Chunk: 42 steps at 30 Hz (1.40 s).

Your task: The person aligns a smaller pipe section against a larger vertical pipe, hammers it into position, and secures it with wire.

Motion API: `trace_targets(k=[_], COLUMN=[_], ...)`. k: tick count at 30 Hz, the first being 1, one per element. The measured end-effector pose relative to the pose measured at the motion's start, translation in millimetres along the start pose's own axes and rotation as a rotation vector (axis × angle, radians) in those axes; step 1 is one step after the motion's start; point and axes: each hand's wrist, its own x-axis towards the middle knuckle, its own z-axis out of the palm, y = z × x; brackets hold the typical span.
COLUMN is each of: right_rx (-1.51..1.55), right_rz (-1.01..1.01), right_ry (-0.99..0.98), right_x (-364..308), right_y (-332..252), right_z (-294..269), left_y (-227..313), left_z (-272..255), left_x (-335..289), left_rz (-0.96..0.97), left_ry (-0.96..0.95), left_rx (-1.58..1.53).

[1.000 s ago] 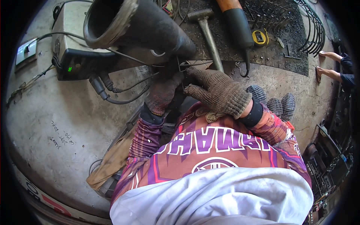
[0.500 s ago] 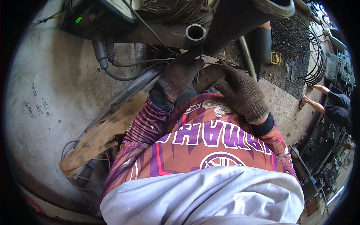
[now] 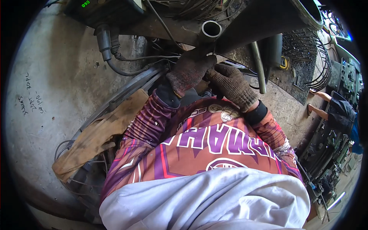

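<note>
"Where was the principal item?"

"The large dark tube (image 3: 257, 25) stood tilted ahead of the person, its open mouth toward the upper right and its lower end beside the gloved left hand (image 3: 189, 71). A short pipe (image 3: 209, 37) with an open end showed just to the left of it."

"State of the grip?"

"The left hand was bent inward near the tube's lower end; whether it pinched anything could not be told. The gloved right hand (image 3: 232, 84) was just beside it, fingers curled toward the left one's fingertips. Its fingertips were obscured, so no hold was confirmed."

"Progress?"

"In my judgement, work was under way and unfinished, as both hands were occupied close together. No completed portion could be identified, and what remained could not be established."

"Surroundings?"

"To the right, a metal shaft (image 3: 258, 67), a dark cylindrical body (image 3: 273, 51) and a yellow tape measure (image 3: 284, 63); farther out, curved rods (image 3: 324, 61) and another person's legs (image 3: 321, 100). To the left, a machine with a green display (image 3: 109, 13), its cable plug (image 3: 103, 43) and, lower down, a brown cloth (image 3: 96, 132)."
</note>
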Motion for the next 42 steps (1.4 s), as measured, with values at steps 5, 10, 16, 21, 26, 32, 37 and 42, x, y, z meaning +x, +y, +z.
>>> trace_targets(k=[5, 10, 16, 21, 26, 32, 37, 42], right_rx=[-0.145, -0.295, -0.243, -0.052, -0.394, -0.359, -0.356, -0.571], right_rz=[-0.152, -0.144, -0.238, -0.372, -0.320, -0.167, -0.250, -0.455], right_ry=[0.102, 0.090, 0.190, 0.143, 0.191, 0.357, 0.509, 0.614], right_x=[7, 6, 10, 33, 22, 3, -1, 4], right_y=[15, 7, 5, 27, 3, 1, 9, 10], right_z=[9, 10, 12, 14, 6, 3, 5, -3], left_y=[10, -8, -12, -17, -14, 8, -10, 4], left_z=[-15, -15, -19, -16, -31, -29, -12, -17], left_x=[11, 12, 21, 23, 17, 28, 15, 15], left_rz=[-0.347, 0.066, 0.064, 0.275, 0.310, -0.021, -0.054, -0.372], left_ry=[-0.219, -0.173, -0.289, -0.185, -0.323, -0.467, -0.475, -0.440], left_rx=[-0.197, 0.147, 0.116, 0.198, 0.327, -0.053, -0.022, -0.267])
